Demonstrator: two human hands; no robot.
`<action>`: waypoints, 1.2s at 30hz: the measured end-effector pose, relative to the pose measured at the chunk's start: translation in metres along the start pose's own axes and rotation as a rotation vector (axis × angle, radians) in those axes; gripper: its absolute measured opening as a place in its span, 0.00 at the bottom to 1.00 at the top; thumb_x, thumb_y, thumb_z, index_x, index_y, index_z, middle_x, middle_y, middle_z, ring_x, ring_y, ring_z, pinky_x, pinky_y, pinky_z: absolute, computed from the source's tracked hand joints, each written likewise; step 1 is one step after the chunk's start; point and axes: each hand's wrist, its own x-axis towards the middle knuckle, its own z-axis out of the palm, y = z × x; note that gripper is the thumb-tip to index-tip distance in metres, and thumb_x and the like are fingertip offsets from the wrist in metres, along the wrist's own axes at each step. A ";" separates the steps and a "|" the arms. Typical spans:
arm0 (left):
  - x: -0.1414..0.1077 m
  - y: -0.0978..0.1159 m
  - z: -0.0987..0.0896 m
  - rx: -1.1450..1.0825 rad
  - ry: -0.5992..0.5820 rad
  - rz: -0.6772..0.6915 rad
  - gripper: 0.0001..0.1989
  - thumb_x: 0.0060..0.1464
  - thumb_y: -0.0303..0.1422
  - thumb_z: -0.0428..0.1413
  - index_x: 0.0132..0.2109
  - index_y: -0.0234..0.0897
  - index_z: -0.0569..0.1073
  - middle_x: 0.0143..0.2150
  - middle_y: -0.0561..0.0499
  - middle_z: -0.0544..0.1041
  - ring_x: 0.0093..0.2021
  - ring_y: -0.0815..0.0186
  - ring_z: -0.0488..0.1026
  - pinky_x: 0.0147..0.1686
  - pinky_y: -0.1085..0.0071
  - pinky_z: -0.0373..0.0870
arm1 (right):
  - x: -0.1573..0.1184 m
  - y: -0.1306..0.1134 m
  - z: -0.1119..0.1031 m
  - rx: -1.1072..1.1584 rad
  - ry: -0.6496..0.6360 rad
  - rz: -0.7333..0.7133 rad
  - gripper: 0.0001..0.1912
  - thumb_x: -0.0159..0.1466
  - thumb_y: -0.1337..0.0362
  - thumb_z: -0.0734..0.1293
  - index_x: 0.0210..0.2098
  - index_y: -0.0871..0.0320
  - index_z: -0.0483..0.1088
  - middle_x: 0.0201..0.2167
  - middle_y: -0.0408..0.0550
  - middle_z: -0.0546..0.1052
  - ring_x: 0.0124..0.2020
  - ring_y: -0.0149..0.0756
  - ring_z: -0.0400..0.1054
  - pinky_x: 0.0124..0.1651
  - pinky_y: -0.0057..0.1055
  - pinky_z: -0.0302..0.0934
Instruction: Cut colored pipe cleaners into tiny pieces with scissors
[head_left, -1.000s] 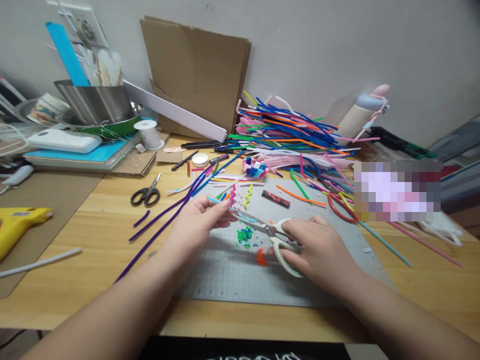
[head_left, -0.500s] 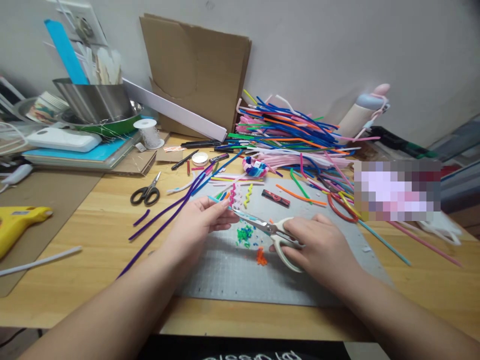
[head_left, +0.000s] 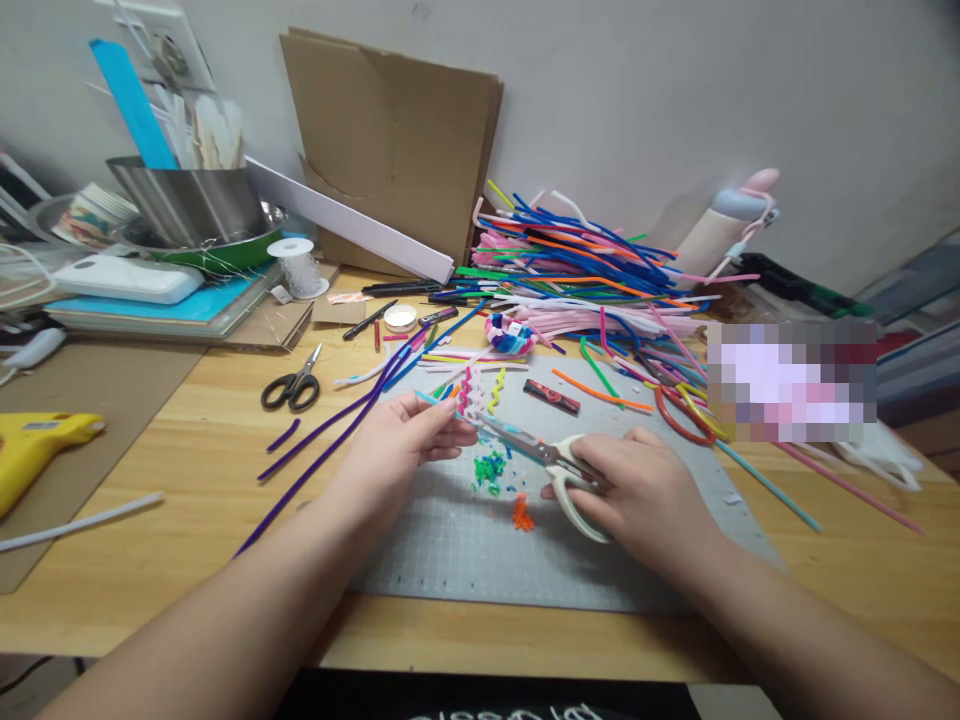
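- Leftmost, a yellow glue gun (head_left: 45,455) lies on a brown board, near a white stick (head_left: 82,522).
- Black-handled scissors (head_left: 292,385) rest on the wooden bench (head_left: 187,430), beside long purple stems (head_left: 388,380) reaching onto the grey mat (head_left: 427,560).
- The left hand (head_left: 409,430) is above the mat's left side, its fingers pinching a light blue stem (head_left: 429,398) between thumb and forefinger.
- Between the two hands, green and blue clippings (head_left: 489,470) lie scattered on the mat; an orange heap (head_left: 523,513) sits just beside them, nearer the viewer.
- White-handled scissors (head_left: 577,505) point their blades at the left fingertips; whether they touch the stem is too small to tell.
- The right hand (head_left: 645,495) has its fingers closed around those handles.
- Farther right, red-handled scissors (head_left: 682,415) lie near the mat's edge.
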 end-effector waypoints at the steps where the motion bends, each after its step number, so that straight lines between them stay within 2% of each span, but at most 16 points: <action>1: 0.000 0.000 0.000 -0.003 0.008 0.009 0.13 0.47 0.39 0.64 0.28 0.35 0.71 0.28 0.47 0.82 0.31 0.64 0.79 0.34 0.71 0.72 | 0.001 0.001 -0.001 0.021 0.018 0.024 0.12 0.61 0.59 0.65 0.24 0.55 0.62 0.19 0.40 0.69 0.22 0.31 0.58 0.31 0.31 0.45; 5: 0.000 0.000 0.002 -0.040 0.034 0.063 0.11 0.50 0.37 0.62 0.32 0.35 0.70 0.29 0.49 0.81 0.29 0.69 0.78 0.32 0.74 0.72 | 0.004 0.003 -0.002 0.070 0.074 0.120 0.15 0.60 0.54 0.67 0.24 0.55 0.63 0.19 0.41 0.68 0.23 0.33 0.58 0.30 0.31 0.46; 9: 0.001 -0.002 0.004 -0.062 0.080 0.086 0.12 0.52 0.38 0.61 0.33 0.36 0.67 0.29 0.50 0.81 0.28 0.69 0.77 0.33 0.73 0.72 | 0.004 0.003 -0.002 0.064 0.043 0.103 0.14 0.60 0.54 0.66 0.24 0.55 0.63 0.19 0.40 0.68 0.23 0.33 0.59 0.30 0.31 0.46; 13: 0.000 -0.003 0.004 -0.064 -0.003 0.101 0.12 0.48 0.36 0.63 0.34 0.38 0.67 0.30 0.52 0.81 0.28 0.69 0.76 0.34 0.71 0.72 | 0.003 0.000 0.000 0.043 -0.006 0.053 0.12 0.60 0.57 0.66 0.25 0.55 0.63 0.19 0.40 0.69 0.23 0.33 0.60 0.30 0.31 0.46; 16: -0.003 -0.001 0.005 0.092 -0.063 0.169 0.10 0.46 0.33 0.64 0.32 0.37 0.70 0.31 0.52 0.80 0.30 0.68 0.76 0.35 0.72 0.71 | 0.003 -0.001 0.001 0.052 -0.036 0.054 0.10 0.60 0.58 0.66 0.26 0.55 0.65 0.19 0.41 0.70 0.23 0.33 0.60 0.31 0.31 0.46; 20: -0.006 0.004 0.005 0.294 -0.026 0.301 0.05 0.47 0.31 0.63 0.31 0.36 0.74 0.31 0.51 0.79 0.30 0.69 0.73 0.32 0.74 0.67 | 0.002 0.001 -0.001 0.072 -0.030 0.046 0.12 0.61 0.55 0.66 0.26 0.55 0.66 0.20 0.41 0.71 0.23 0.33 0.59 0.31 0.31 0.47; 23: -0.007 0.007 0.005 0.221 -0.009 0.277 0.05 0.45 0.31 0.64 0.30 0.37 0.74 0.26 0.54 0.77 0.27 0.69 0.71 0.31 0.73 0.66 | 0.002 0.004 -0.004 0.041 -0.034 -0.025 0.10 0.60 0.60 0.66 0.25 0.56 0.65 0.21 0.41 0.72 0.23 0.32 0.59 0.32 0.32 0.46; 27: -0.008 0.011 0.005 0.167 0.015 0.276 0.05 0.45 0.30 0.64 0.29 0.38 0.75 0.23 0.55 0.76 0.28 0.67 0.72 0.33 0.72 0.68 | 0.002 0.009 -0.009 0.004 -0.044 -0.085 0.06 0.59 0.62 0.66 0.29 0.56 0.67 0.24 0.41 0.75 0.24 0.31 0.61 0.35 0.33 0.45; 32: -0.007 0.007 0.006 0.151 0.004 0.283 0.05 0.45 0.30 0.64 0.30 0.37 0.75 0.24 0.54 0.76 0.28 0.68 0.72 0.33 0.72 0.68 | 0.003 0.007 -0.015 0.036 -0.044 -0.067 0.07 0.59 0.61 0.66 0.28 0.56 0.66 0.21 0.40 0.73 0.23 0.32 0.58 0.34 0.33 0.45; 36: -0.005 0.003 0.004 0.148 -0.039 0.272 0.06 0.45 0.31 0.64 0.31 0.36 0.75 0.27 0.53 0.78 0.29 0.68 0.73 0.34 0.72 0.68 | 0.003 0.001 -0.017 0.109 -0.068 -0.077 0.09 0.59 0.58 0.67 0.30 0.56 0.67 0.24 0.41 0.74 0.25 0.32 0.60 0.34 0.32 0.46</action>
